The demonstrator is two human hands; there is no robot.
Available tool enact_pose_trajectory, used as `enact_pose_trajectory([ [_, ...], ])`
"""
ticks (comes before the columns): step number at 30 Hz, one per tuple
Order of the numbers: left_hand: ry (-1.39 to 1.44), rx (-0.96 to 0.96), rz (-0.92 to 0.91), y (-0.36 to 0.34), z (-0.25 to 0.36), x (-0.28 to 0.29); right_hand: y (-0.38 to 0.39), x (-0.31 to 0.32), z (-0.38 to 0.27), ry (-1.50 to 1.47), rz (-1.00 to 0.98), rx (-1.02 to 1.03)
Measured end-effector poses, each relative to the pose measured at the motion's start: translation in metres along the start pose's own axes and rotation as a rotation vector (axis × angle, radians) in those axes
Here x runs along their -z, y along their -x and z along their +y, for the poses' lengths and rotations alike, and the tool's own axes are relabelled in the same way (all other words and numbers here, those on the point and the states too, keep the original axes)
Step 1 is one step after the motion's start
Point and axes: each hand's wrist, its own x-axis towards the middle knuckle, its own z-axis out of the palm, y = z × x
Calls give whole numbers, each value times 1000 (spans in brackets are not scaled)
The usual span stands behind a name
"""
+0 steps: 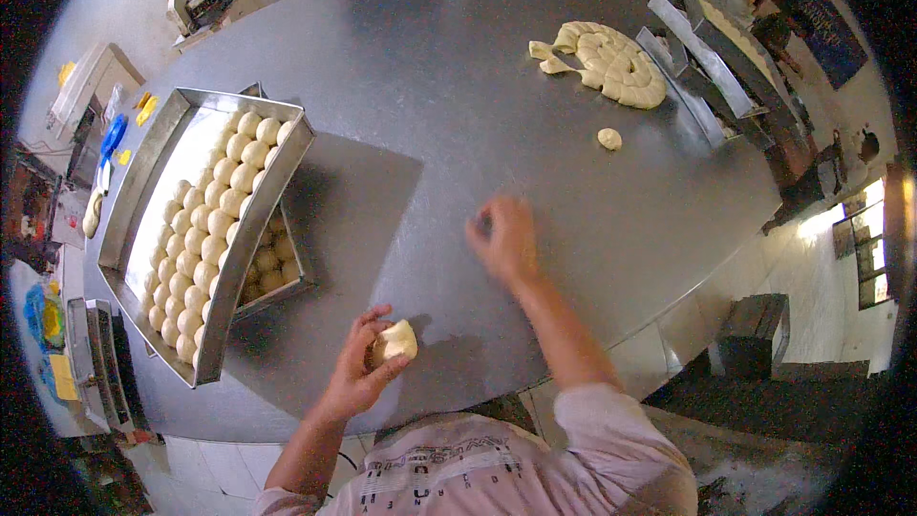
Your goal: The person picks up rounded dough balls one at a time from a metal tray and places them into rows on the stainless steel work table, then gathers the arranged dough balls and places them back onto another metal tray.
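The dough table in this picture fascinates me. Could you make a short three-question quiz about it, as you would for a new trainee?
1. Multiple choice: what does the left hand hold?
A) a knife
B) a piece of dough
C) a cloth

2. True or false: both the upper tray and the lower tray hold dough balls.

3. Short answer: what lies on the table just below the coiled dough in the picture?

Key:
1. B
2. True
3. A single small ball of dough
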Motion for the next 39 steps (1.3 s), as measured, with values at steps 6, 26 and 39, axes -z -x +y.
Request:
enact_pose_trajectory([
  [6, 321, 167, 187, 6, 26, 14, -3, 45, 70, 377, 98, -162],
  [26, 293, -48, 390, 101, 28, 106, -23, 76, -22, -780, -193, -488],
  [39, 225, -64, 564, 128, 69, 195, -226, -192, -364, -138, -530, 467],
])
